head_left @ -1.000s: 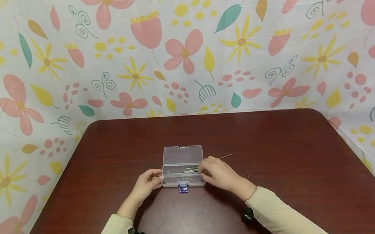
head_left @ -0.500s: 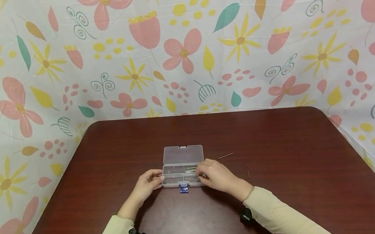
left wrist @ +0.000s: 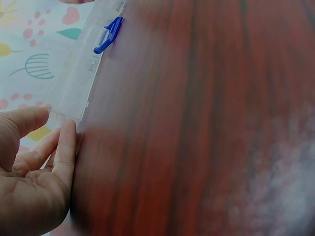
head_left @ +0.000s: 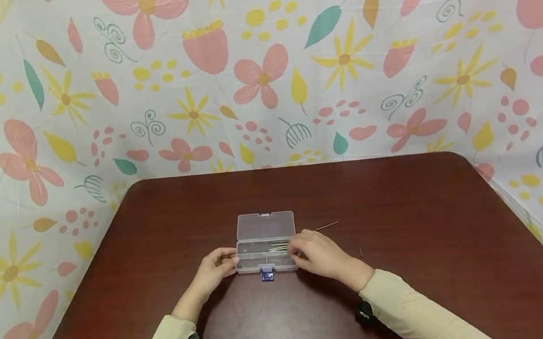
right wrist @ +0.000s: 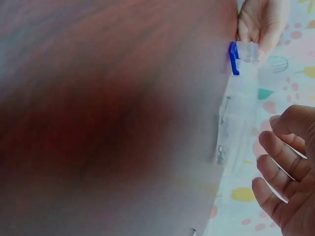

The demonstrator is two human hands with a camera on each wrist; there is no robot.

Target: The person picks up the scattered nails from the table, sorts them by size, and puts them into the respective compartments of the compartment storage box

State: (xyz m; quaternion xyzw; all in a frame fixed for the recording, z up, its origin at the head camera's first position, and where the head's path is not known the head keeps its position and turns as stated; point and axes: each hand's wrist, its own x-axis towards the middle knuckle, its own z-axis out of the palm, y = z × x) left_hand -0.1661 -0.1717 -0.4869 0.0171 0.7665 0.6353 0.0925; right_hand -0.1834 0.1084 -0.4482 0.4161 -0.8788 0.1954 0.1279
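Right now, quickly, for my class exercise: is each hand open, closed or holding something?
Left hand: pinches the left end of the clear box.
Right hand: open, fingers loosely curled, nothing visible in its grip.

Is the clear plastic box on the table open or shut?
Open. The clear rectangular plastic lid is turned back behind the box, and thin metallic rods show inside.

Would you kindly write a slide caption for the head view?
Left hand and right hand flank an open, clear compartment box, thin rods lying inside it, on a reddish-brown table.
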